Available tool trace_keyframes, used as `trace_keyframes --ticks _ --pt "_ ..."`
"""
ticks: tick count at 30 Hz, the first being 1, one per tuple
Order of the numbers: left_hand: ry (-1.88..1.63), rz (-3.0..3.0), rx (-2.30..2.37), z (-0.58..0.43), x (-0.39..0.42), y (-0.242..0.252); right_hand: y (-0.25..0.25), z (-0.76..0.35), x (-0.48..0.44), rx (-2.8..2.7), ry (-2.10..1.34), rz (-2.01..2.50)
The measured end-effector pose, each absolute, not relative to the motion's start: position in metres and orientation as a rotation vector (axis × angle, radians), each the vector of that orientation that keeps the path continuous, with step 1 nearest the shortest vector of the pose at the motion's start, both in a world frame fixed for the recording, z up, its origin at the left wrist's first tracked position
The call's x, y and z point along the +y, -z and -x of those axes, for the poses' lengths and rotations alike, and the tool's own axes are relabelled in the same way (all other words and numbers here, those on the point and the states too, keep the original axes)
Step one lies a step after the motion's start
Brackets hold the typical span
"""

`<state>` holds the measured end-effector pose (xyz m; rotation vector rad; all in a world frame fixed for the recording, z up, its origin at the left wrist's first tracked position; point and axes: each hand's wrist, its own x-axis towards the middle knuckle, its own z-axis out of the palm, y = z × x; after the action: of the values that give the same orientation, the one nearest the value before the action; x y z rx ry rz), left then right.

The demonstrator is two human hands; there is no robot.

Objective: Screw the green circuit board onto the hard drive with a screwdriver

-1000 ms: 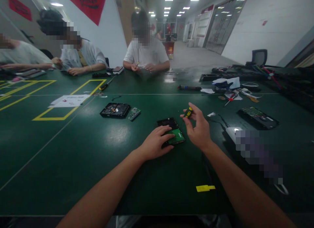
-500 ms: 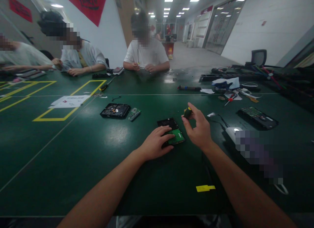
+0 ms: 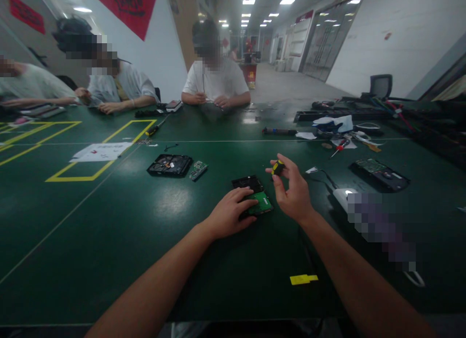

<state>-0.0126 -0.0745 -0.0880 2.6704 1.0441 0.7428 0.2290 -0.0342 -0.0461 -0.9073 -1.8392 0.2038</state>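
My left hand [image 3: 230,209] lies over a hard drive [image 3: 262,202] with a green circuit board, fingers across its top and thumb along the near edge. The drive's far part is black. Just to the right, above the table, my right hand [image 3: 293,187] pinches a screwdriver [image 3: 277,168] by its black and yellow handle; I cannot make out the shaft. Further left lie an opened black hard drive [image 3: 169,165] and a loose circuit board [image 3: 198,170].
Another hard drive [image 3: 380,174] lies at the right, beyond a cabled pale device [image 3: 344,197], partly blurred. A red screwdriver [image 3: 340,145], gloves [image 3: 333,123] and a dark tool [image 3: 279,131] lie further back. Yellow tape [image 3: 303,279] is near the front edge. Several people sit across the table.
My right hand has turned the screwdriver handle slightly between its fingers, so more yellow shows. My left hand stays on the hard drive. The view has shifted a little.
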Motion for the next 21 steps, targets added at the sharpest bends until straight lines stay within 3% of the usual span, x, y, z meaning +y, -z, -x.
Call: trace_keyframes --ticks 8,16,21 --pt "-0.759 -2.682 1.039 0.0131 -0.074 0.0904 0.0413 -0.2307 -0.0346 -1.807 0.027 0.964" --pt "-0.738 -2.681 1.045 0.0125 -0.075 0.0881 0.042 -0.2301 -0.0357 -1.833 -0.144 0.927" --pt "-0.76 -2.683 1.038 0.0127 -0.0749 0.0902 0.0396 -0.2298 -0.0357 -1.821 0.019 0.956"
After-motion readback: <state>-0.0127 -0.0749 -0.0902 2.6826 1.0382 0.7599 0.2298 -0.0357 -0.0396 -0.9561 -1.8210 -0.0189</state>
